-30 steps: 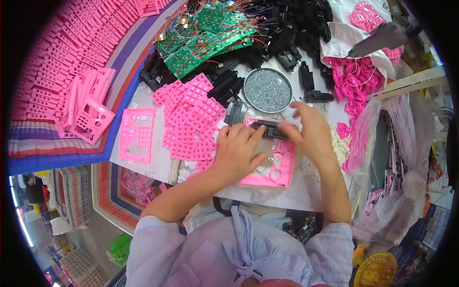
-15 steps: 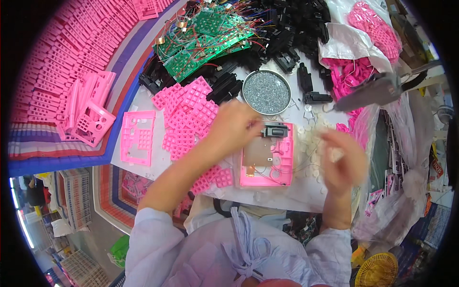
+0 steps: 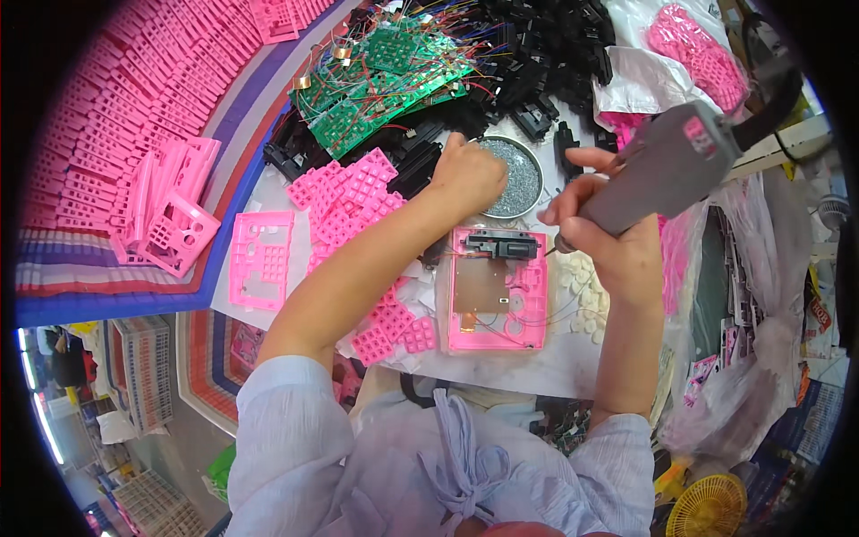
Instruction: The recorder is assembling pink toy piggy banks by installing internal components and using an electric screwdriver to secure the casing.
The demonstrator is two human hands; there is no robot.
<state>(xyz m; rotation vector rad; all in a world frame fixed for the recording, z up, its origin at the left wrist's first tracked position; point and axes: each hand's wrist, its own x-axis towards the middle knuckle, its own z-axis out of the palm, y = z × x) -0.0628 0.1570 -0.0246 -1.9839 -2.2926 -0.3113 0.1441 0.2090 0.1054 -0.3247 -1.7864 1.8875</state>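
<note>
My left hand [image 3: 469,177], its fingers bent closed, is at the left rim of a round dish of small metal screws [image 3: 521,183]; whatever its fingertips hold is hidden. A grey electric screwdriver [image 3: 658,170] is gripped in my right hand [image 3: 613,237], its thin bit pointing down-left by the upper right corner of a pink plastic housing [image 3: 540,313]. Within that housing lie a brown circuit board [image 3: 480,285], thin wires and, along the top edge, a black plastic module [image 3: 503,245]. Neither hand touches the housing.
Pink keypad pieces [image 3: 353,201] and a pink front shell [image 3: 259,259] lie to the left. Wired green circuit boards [image 3: 385,80] and black modules [image 3: 555,45] are heaped behind. Small white parts [image 3: 586,300] sit right of the housing. Stacked pink shells [image 3: 116,116] fill the far left.
My left hand has moved from the black module up to the screw dish. My right hand has risen and taken hold of the electric screwdriver, bringing it down toward the housing.
</note>
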